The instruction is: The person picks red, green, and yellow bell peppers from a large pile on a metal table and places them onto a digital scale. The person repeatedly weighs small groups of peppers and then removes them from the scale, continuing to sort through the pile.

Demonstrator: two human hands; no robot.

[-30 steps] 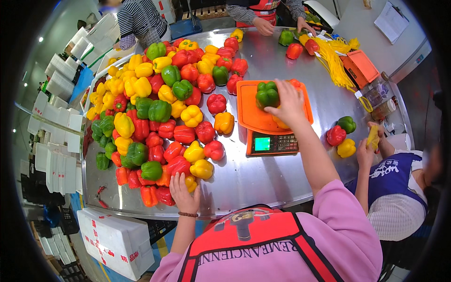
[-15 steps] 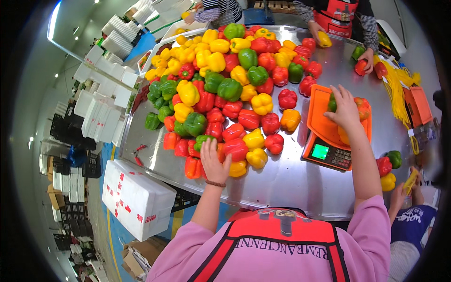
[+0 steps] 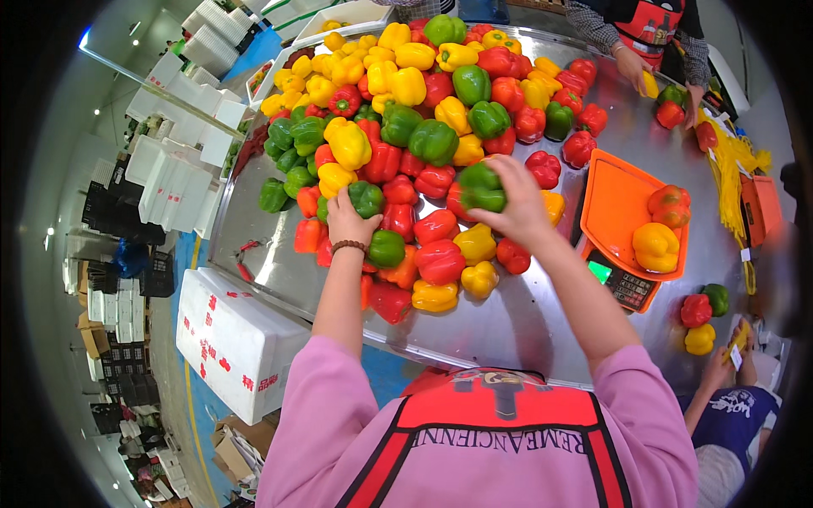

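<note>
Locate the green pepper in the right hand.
In the head view, the green pepper is slightly right of and above centre, in the right hand, at the right side of the pile and left of the scale.

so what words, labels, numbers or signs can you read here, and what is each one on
Placement only, no wording copied:
Pink shirt: large dark lettering, legible.
White box: red characters, partly legible.
Co-worker's blue apron: white lettering, too small to read surely.
Other co-worker's red apron: pale lettering, too small.
Scale: green display and keypad markings, too small to read.
</note>
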